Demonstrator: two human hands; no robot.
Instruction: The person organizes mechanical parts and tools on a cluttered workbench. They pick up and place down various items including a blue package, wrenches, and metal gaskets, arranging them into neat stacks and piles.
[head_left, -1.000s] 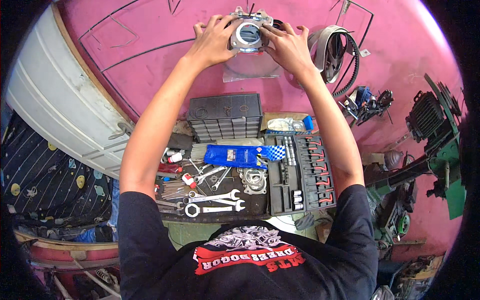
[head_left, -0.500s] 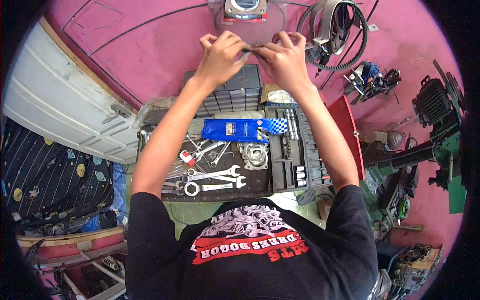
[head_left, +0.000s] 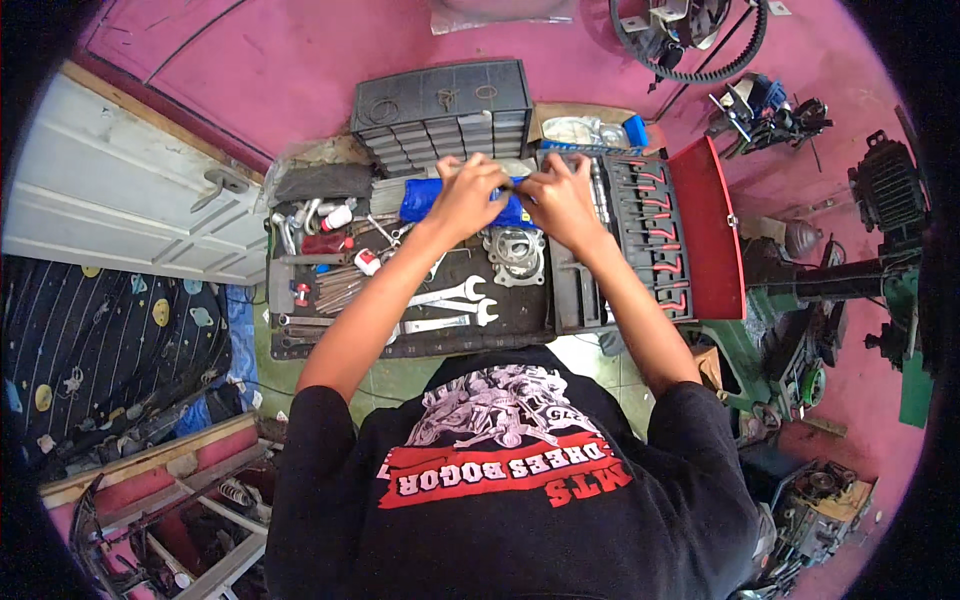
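Observation:
My left hand [head_left: 468,198] and my right hand [head_left: 560,205] meet fingertip to fingertip above the workbench. Both are closed in a pinch, with a small dark thing [head_left: 511,188] between them, too small to make out. Beneath my hands lies a flat blue packet [head_left: 420,200], partly covered by them. Metal gaskets [head_left: 517,255] rest just nearer to me than the packet. Large combination wrenches [head_left: 445,322] lie toward the bench's near edge, partly behind my left forearm.
A grey small-parts drawer cabinet [head_left: 440,112] stands at the back against the pink wall. On the right is an open toolbox with a red lid [head_left: 705,230] and a dark tool tray [head_left: 570,295]. A white door [head_left: 130,190] stands to the left; a green machine [head_left: 835,285] to the right.
Both hands have come down and nearer, from in front of the wall to over the blue packet, still pinched together. The view has tilted, showing more of the cabinet top and toolbox.

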